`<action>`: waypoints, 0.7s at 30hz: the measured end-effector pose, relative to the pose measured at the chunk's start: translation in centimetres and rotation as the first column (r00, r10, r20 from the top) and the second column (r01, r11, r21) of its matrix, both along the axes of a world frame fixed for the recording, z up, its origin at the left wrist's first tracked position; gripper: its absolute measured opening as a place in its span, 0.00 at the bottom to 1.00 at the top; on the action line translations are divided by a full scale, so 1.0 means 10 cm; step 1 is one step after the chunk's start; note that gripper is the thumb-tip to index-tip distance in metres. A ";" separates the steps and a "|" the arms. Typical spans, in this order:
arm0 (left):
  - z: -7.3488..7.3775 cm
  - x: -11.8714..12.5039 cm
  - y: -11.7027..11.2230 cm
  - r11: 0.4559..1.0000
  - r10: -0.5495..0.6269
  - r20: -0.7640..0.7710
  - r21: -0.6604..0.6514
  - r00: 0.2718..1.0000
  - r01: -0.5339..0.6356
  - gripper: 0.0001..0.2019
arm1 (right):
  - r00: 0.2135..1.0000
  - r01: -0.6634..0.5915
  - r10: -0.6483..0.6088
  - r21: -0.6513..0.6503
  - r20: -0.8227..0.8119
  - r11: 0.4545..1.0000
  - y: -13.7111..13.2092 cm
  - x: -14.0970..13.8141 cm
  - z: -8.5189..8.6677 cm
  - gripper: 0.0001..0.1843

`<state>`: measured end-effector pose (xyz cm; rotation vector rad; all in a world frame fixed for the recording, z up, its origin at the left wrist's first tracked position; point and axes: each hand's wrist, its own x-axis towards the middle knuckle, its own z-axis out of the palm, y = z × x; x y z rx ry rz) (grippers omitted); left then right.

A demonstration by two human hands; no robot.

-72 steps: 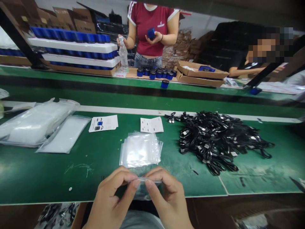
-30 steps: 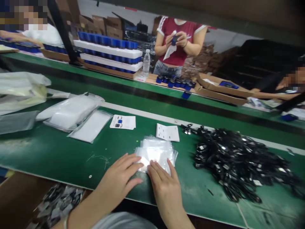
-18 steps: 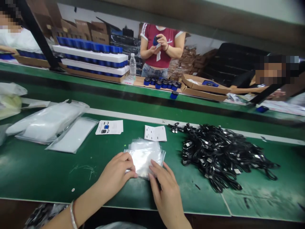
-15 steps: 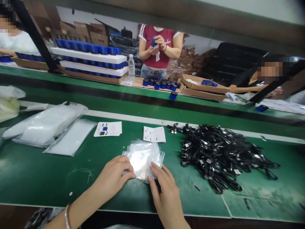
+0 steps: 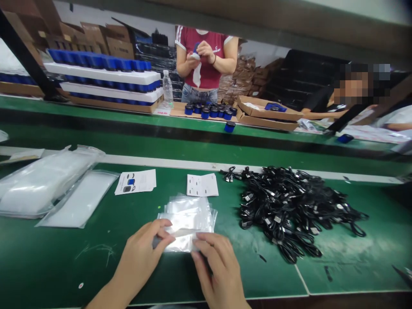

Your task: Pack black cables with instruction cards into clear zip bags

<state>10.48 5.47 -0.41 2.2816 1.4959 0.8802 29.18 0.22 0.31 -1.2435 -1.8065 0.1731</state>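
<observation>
A loose stack of clear plastic bags point(image 5: 188, 210) lies on the green bench in front of me, its sheets fanned and shiny. My left hand point(image 5: 144, 249) pinches the near left part of the top bag between thumb and fingers. At the bag's right side, my right hand point(image 5: 219, 264) has its thumb and bent fingers closed on the edge. Between my hands the bag's edge is slightly lifted. Beyond the stack are a folded white leaflet point(image 5: 202, 185) and, farther left, some printed cards point(image 5: 137, 181).
To the right spreads a heap of black USB cables point(image 5: 283, 210). Large packs of white bags point(image 5: 48, 180) lie at left. Across the raised green ledge stand blue-and-black jars point(image 5: 209, 110), a water bottle point(image 5: 167, 89) and trays of blue items point(image 5: 103, 77). A co-worker point(image 5: 206, 56) handles an item there.
Both hands have closed in on the top bag, and its near edge has risen a little. The view has shifted, moving most of the scene left. The co-worker's hands have moved slightly.
</observation>
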 end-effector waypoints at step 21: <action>0.46 0.05 -0.11 0.961 -0.233 -0.142 0.120 0.962 0.250 0.12 | 0.637 -0.545 -0.208 -0.625 -0.742 0.559 0.44 -0.05 0.39 0.22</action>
